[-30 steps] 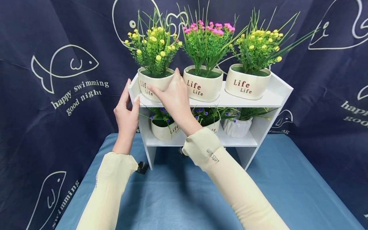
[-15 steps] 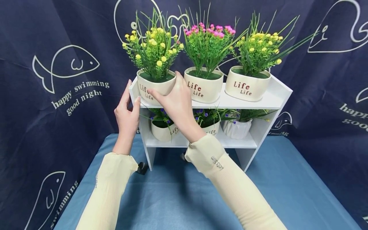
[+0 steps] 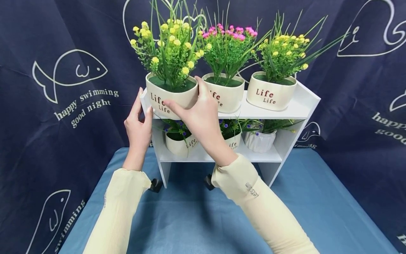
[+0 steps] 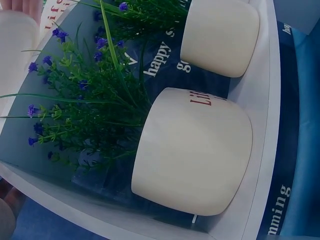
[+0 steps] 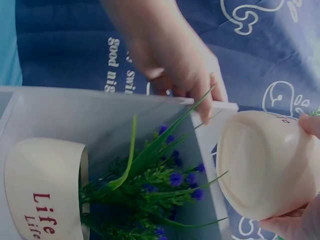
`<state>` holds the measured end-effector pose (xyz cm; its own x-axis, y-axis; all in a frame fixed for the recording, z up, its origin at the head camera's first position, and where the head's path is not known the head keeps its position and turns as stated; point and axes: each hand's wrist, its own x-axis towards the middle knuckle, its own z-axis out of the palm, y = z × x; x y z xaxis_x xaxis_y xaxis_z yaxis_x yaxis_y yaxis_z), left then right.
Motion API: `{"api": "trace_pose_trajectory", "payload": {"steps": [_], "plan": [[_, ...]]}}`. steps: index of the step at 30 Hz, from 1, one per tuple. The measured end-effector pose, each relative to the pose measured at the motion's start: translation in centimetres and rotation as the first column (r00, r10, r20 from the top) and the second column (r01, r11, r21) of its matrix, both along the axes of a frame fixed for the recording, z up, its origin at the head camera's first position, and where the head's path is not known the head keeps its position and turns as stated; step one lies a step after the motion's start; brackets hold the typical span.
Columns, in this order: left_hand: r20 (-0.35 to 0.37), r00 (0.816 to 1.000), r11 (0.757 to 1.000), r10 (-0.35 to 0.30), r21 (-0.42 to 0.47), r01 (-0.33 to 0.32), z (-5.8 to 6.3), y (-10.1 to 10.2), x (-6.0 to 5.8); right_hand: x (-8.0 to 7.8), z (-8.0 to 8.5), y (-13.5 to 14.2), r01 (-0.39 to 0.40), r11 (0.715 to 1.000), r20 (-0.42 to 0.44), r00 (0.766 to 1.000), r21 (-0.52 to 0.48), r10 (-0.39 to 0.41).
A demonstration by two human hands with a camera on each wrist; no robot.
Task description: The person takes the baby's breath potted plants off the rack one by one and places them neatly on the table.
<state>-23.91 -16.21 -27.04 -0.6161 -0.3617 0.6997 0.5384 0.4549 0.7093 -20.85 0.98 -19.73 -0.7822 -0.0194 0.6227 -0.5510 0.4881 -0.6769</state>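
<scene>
Your right hand (image 3: 203,111) pinches the left of three cream "Life" pots, the yellow-flowered pot (image 3: 174,101), thumb across its front and fingers at its right side; the right wrist view shows its underside, so it seems lifted. Your left hand (image 3: 138,127) grips the left side panel (image 3: 165,169) of the white shelf unit (image 3: 301,107), thumb in front, fingers outside. With one hand on it, the pot could tip or slip if the tall plant drags it off balance, and your right fingers, close beside the pink-flowered pot (image 3: 229,100), could nudge that one. A loose left grip might let the unit shift if knocked. The pinched pot holds green filler, yellow blooms and long grass; farther right of those fingers, the end pot (image 3: 271,95) has yellow blooms too. Below your right hand, two cream pots (image 4: 195,155) hold purple-blue flowers; right of them a white fluted pot (image 3: 260,141) holds green leaves.
</scene>
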Motion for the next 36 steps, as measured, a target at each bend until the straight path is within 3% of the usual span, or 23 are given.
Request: {"api": "trace_pose_trajectory", "payload": {"steps": [7, 14, 22, 28, 36], "plan": [[0.021, 1.000, 1.000, 0.021, -0.004, -0.021, 0.0, 0.1, -0.1, 1.8, -0.2, 1.2, -0.128, 0.988, -0.025, 0.992, -0.087, 0.126], [0.084, 0.993, 0.996, 0.085, -0.022, -0.084, 0.1, 0.0, 0.2, 3.4, -1.8, 2.3, -0.316, 0.940, -0.109, 0.947, -0.129, 0.303], [0.112, 0.981, 0.987, 0.159, -0.057, -0.153, 0.2, 0.0, 0.2, 4.7, -4.4, 3.3, -0.365, 0.928, -0.094, 0.929, -0.073, 0.358], [0.125, 0.989, 0.997, 0.078, 0.020, -0.081, 0.3, 0.0, 0.2, 4.8, -5.8, 3.7, -0.384, 0.920, -0.079, 0.922, -0.078, 0.378], [0.095, 0.995, 1.000, 0.007, 0.022, -0.009, 0.2, 0.0, 0.3, 4.8, -7.4, 4.5, -0.443, 0.889, -0.050, 0.896, -0.113, 0.440]]}}
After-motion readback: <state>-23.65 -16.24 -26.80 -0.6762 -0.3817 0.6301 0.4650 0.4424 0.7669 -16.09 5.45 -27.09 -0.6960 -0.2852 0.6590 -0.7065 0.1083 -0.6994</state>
